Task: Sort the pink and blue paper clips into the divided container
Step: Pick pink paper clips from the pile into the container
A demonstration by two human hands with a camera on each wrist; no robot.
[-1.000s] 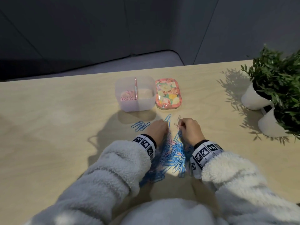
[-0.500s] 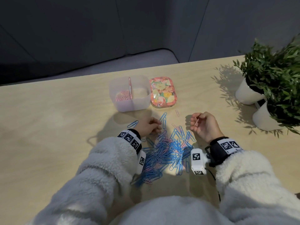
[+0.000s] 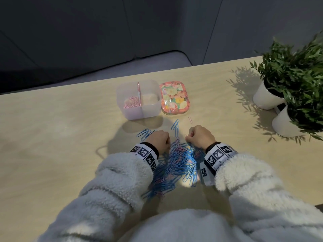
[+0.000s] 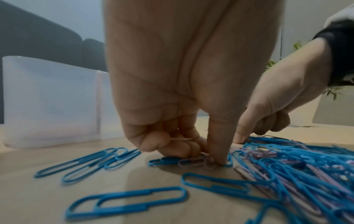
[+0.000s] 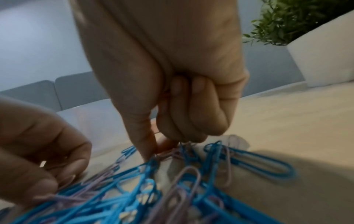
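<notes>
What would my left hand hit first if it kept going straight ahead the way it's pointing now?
Probably the loose blue clips lying just beyond the left hand, then the divided container behind them. The head view's depth is unclear, so the line could pass beside the clips.

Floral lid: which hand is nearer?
Right. The right hand lies just in front of the floral lid, slightly to its right. The left hand sits farther off, in front of the container beside the lid.
</notes>
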